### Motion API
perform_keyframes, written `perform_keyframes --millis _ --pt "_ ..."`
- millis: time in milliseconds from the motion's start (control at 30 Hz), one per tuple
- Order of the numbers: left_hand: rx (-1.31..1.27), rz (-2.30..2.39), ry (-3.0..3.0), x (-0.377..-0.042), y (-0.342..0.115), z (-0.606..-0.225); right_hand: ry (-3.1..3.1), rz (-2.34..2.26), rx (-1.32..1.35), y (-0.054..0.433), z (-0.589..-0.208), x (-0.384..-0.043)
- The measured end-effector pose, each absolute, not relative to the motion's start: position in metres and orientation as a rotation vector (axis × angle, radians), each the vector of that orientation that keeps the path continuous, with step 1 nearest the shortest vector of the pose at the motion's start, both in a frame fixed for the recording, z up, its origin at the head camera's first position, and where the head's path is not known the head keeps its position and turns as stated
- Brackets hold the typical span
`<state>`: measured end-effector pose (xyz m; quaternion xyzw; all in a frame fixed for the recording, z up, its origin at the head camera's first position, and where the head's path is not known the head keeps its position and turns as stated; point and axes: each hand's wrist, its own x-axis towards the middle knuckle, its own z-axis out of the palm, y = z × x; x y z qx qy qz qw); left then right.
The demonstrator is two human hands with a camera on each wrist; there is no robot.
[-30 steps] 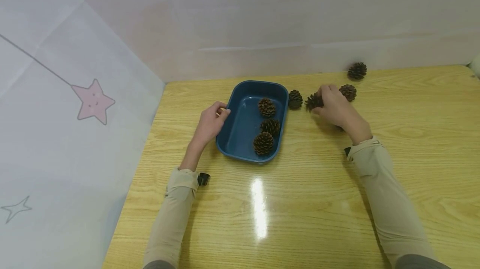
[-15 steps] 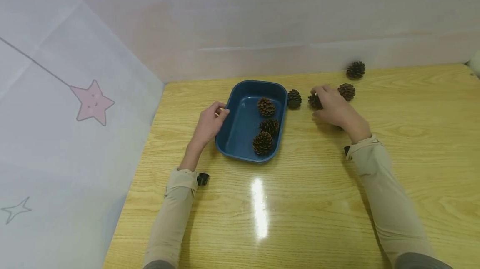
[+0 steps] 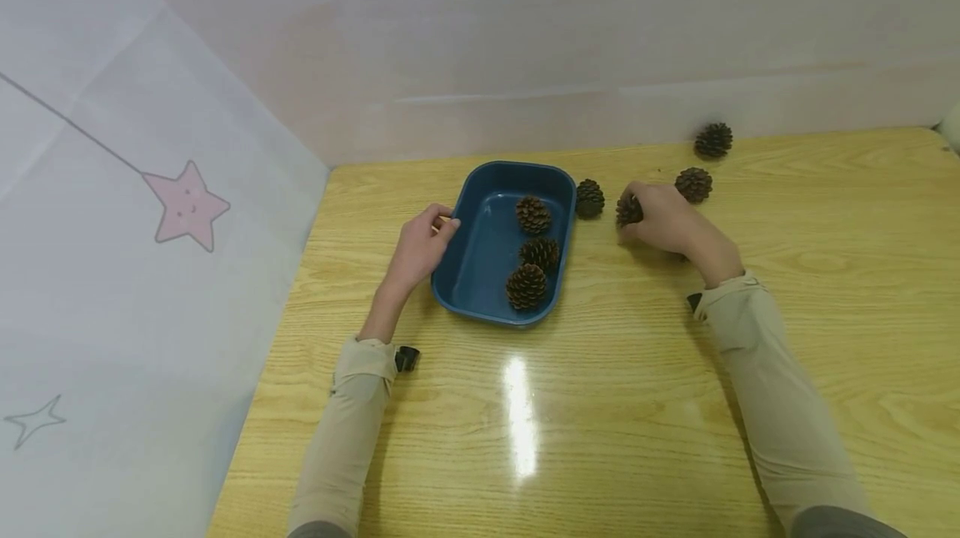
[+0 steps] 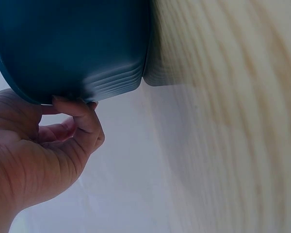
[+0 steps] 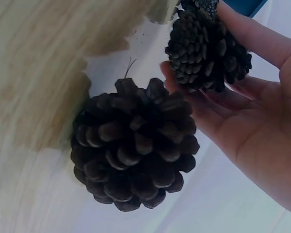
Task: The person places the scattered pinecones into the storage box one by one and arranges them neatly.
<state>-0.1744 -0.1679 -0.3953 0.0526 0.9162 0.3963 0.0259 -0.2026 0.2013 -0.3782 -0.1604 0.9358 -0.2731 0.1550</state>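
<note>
My left hand (image 3: 420, 248) holds the left rim of a dark blue plastic basin (image 3: 487, 321), with its fingers (image 4: 85, 124) bent at the edge in the left wrist view. Inside, along the right side, lie three brown pine cones (image 3: 527, 287). To the right of the basin my right hand (image 3: 671, 221) grips another pine cone (image 3: 628, 211) by its sides. The right wrist view has this pine cone (image 5: 196, 51) between thumb and fingers, and a larger pine cone (image 5: 136, 148) nearer the camera, apart from the hand.
One pine cone (image 3: 590, 199) stands close against the basin's right wall. Farther right are a pine cone (image 3: 693, 185) and, near the back edge, another pine cone (image 3: 713, 140). A pine cone is mostly hidden under the right wrist. Behind the wooden table (image 3: 600, 421) hangs a pale sheet (image 3: 480, 37).
The right hand's fingers spread around the pine cone half a second ago and have since closed on it, slightly lower. The left hand and basin have stayed in place.
</note>
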Motion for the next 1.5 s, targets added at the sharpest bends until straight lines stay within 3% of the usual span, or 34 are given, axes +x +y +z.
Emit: perform_keyframes --millis 1500 --pt "0.151 1.209 2.828 -0.174 -0.167 -0.395 2.894 -1.101 -0.398 0.196 -0.356 -0.190"
